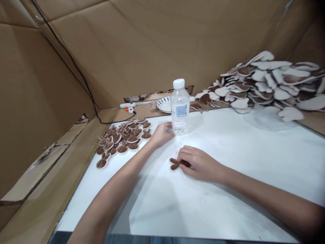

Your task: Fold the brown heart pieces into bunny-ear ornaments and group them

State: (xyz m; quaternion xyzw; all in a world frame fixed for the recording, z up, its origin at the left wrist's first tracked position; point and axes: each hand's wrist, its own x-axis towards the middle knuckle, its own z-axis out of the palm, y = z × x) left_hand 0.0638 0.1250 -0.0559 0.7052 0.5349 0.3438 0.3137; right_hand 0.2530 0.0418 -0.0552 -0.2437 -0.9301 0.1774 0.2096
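Pressing down on a small brown ear-shaped piece [177, 163], the right hand [199, 164] lies flat-curled on the white table [228, 189], fingers bent over the piece so that only its two rounded lobes stick out to the left of the fingertips. The left hand [162, 133] reaches farther out, its fingers loosely curled and touching the base of a clear water bottle [179, 106] that stands upright with its white cap on; whether it actually grips the bottle I cannot tell, since the fingertips only meet the bottle's near left side.

To my eye the step in hand is handling that single brown piece, holding it steady on the table. The next move, I would judge, calls for a careful pinch at its edge, since it is thin and lies flat against the surface.

The brown piece sits under the right fingers, near and a little right of the bottle, well apart from the spread of finished brown-and-white pieces [123, 137] to the left of the left hand. Farther off, behind the bottle, lie a glue gun [130, 106] with its black cable and a striped plate [164, 104]. At the far right a big heap of white-backed shapes [266, 83] leans against the cardboard wall [152, 44].
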